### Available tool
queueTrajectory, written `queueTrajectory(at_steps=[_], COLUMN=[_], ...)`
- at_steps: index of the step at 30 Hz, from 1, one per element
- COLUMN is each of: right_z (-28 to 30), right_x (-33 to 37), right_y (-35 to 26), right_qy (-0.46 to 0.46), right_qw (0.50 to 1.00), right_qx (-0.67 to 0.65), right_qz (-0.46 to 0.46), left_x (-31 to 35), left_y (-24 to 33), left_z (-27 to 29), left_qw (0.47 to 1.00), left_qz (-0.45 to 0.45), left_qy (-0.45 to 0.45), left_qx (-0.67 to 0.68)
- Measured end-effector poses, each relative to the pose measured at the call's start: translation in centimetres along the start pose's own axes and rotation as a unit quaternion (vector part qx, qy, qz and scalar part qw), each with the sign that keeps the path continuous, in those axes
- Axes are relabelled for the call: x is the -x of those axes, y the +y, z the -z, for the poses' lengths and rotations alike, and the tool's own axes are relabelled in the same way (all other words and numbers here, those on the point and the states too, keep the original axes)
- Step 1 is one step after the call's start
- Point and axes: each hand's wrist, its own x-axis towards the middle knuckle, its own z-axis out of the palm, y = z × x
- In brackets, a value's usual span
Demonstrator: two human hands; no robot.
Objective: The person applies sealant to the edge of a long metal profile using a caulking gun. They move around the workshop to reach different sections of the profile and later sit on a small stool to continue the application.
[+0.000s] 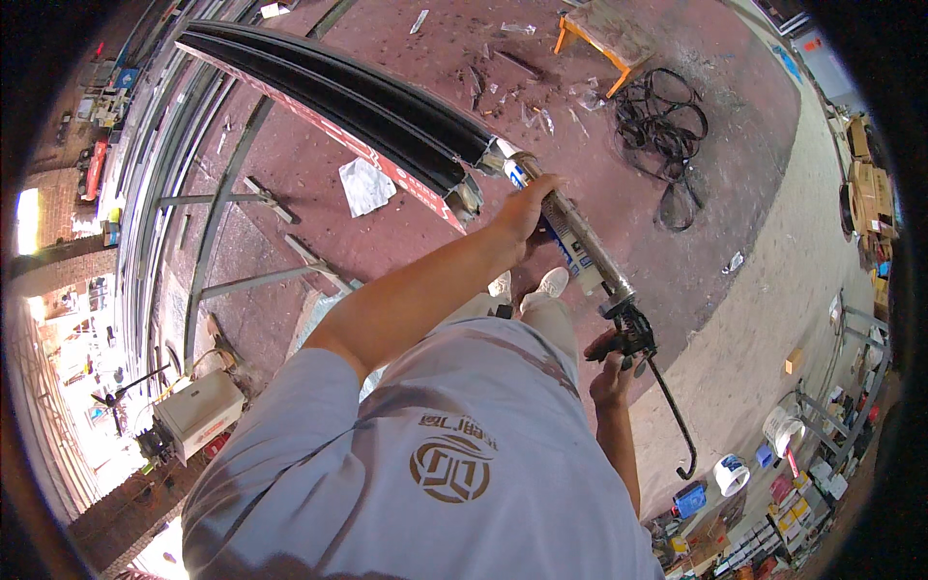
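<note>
A caulking gun (604, 266) with a silvery barrel lies aslant in front of me, a white and blue cartridge in it. My left hand (527, 208) is wrapped round the barrel near its front end. My right hand (609, 380) is closed on the black handle, whose trigger is partly covered by the fingers. The hooked rod sticks out toward the lower right. At the gun's front end is the cut end of a long black profile (338, 101) with red and white film along its side. Whether the nozzle touches the profile is hard to make out.
Long metal bars (159, 184) lie on a rack at the left. A white sheet (366, 187) and scattered scraps lie on the reddish floor. Black straps (662, 130) are heaped beside a low orange-legged stand (609, 39). Buckets (732, 474) and boxes line the right side.
</note>
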Motion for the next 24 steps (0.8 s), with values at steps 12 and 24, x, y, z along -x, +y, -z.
queueTrajectory(at_steps=[12,24], right_z=[-0.3,0.6], right_x=[0.6,2.7], right_y=[0.7,1.9], right_qy=[0.032,0.034], right_qw=[0.999,0.993], right_qx=[-0.024,-0.099], right_qz=[-0.007,-0.044], left_x=[-1.5,-2.3], left_y=[-1.2,-3.4], left_z=[-0.1,0.0], left_qw=[1.000,0.997], left_qz=[0.023,0.071], left_qy=[-0.016,0.013], left_qx=[0.013,0.006])
